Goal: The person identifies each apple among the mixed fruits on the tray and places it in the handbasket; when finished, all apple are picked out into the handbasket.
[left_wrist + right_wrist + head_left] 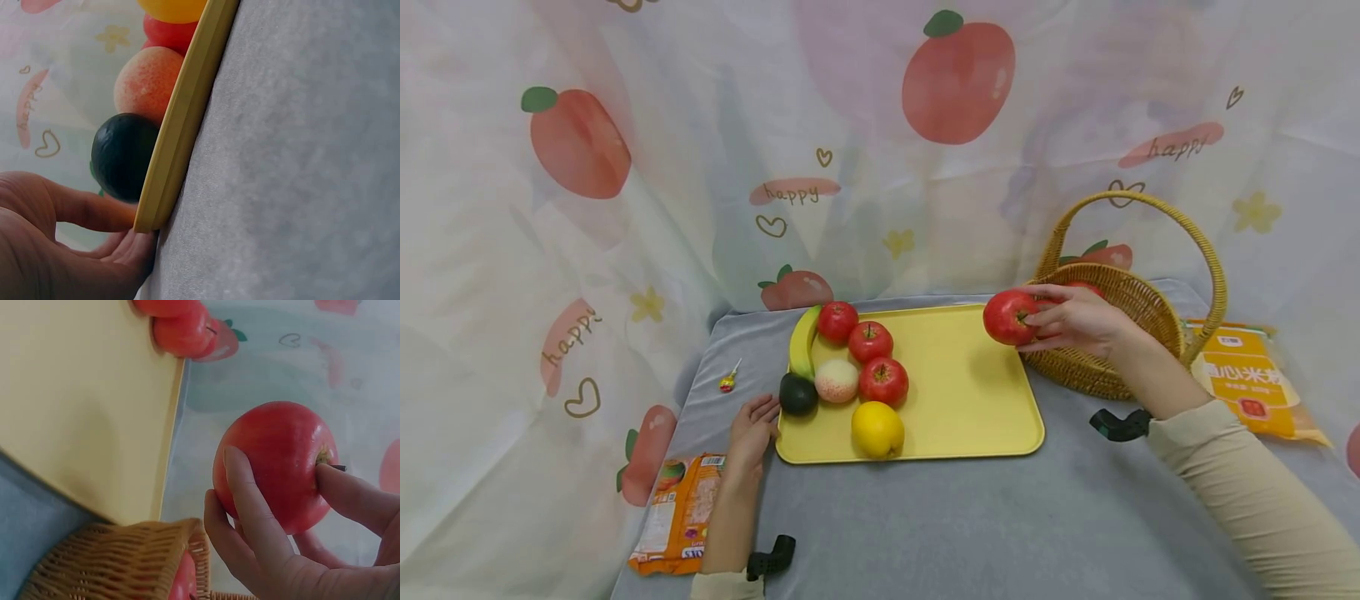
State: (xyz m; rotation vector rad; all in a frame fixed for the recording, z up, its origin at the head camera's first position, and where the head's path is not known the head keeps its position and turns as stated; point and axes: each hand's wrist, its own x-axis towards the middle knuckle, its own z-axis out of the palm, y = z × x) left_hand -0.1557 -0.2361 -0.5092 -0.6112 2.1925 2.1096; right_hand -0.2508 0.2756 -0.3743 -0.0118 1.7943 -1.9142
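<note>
The right hand (1078, 323) grips a red apple (1006, 317) round its side, thumb by the stem, above the tray edge nearest that hand. Well apart, the left hand (752, 435) pinches the near rim of the yellow tray (962, 417). The glossy apple looks firm, probably light and slightly slippery; its widest part should give the surest hold.

On the grey-covered desk (962, 525), a wrapped lollipop (727, 383) and an orange snack packet (677, 525) lie at left, a yellow-orange bag (1251, 375) with Chinese lettering at right; behind hangs a fruit-printed curtain (955, 217).
</note>
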